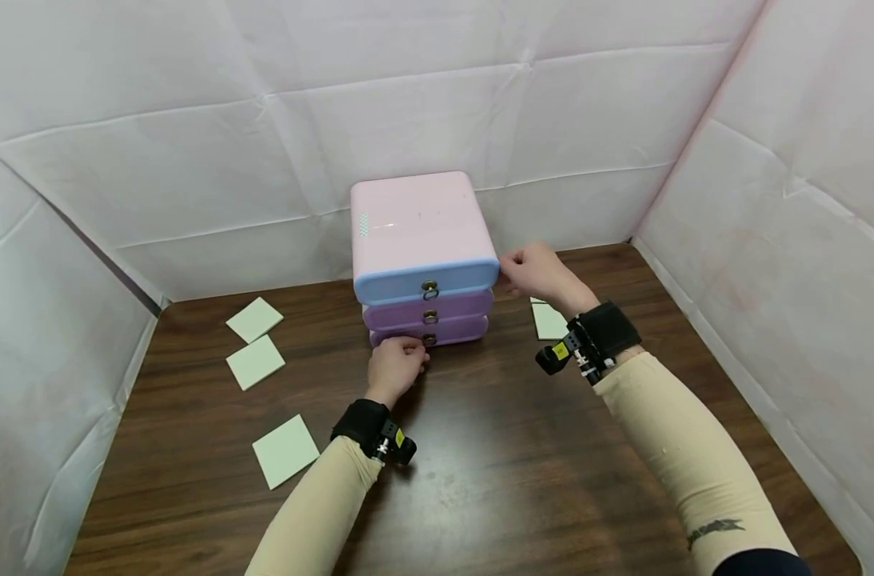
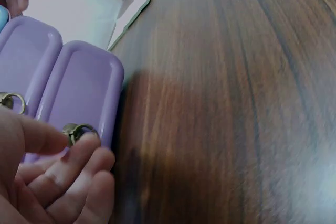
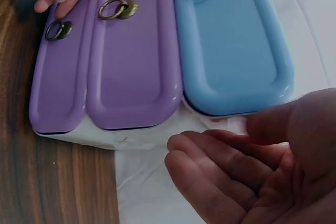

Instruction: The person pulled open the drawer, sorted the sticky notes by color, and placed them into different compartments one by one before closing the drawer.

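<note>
Reaching for the bottom drawer's ring pull

Head view: small drawer chest (image 1: 422, 256) at table's (image 1: 523, 480) back; left hand (image 1: 396, 364) low at its front by the bottom drawer (image 1: 429, 334), right hand (image 1: 540, 272) bracing its right side. Left wrist: fingers (image 2: 79, 163) loosely curled, touching the ring pull (image 2: 79, 131), not yet pinching. Right wrist: right hand relaxed, spread beside the chest. Next, likely: hooking ring, pulling straight out while steadying the chest.

head: looking down from above at the bench (image 1: 480, 448) | both wrist views: sitting close, facing and sharing the drawer fronts (image 3: 131, 61) (image 2: 79, 87)
</note>
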